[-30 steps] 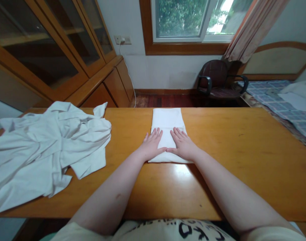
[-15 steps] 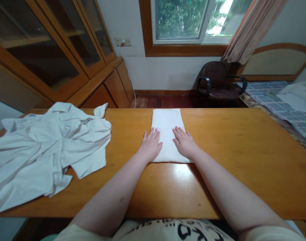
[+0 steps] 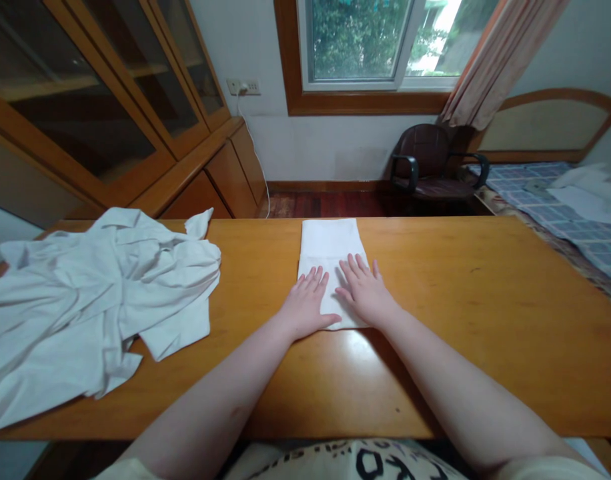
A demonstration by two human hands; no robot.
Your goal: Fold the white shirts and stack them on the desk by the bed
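Observation:
A white cloth (image 3: 329, 239), folded into a narrow flat rectangle, lies on the wooden table (image 3: 450, 300) in front of me. My left hand (image 3: 310, 303) rests on its near left part, fingers stretched out and thumb pointing right along the near edge. On the right side, my right hand (image 3: 365, 290) is over the cloth with its fingers spread, a shadow showing beneath them. Neither hand grips the fabric. Both palms hide the cloth's near corners and side edges.
A crumpled heap of white fabric (image 3: 110, 287) covers the table's left end. Beyond the table are a glass-fronted wooden cabinet (image 3: 160, 153), a brown armchair (image 3: 425, 160) and a bed with a blue checked cover (image 3: 530, 193). A white cord (image 3: 255, 143) hangs from the wall socket.
My left hand has shifted toward the near edge, its thumb now spread to the right. My right hand has moved slightly inward with its fingers wider apart. The view has tilted slightly.

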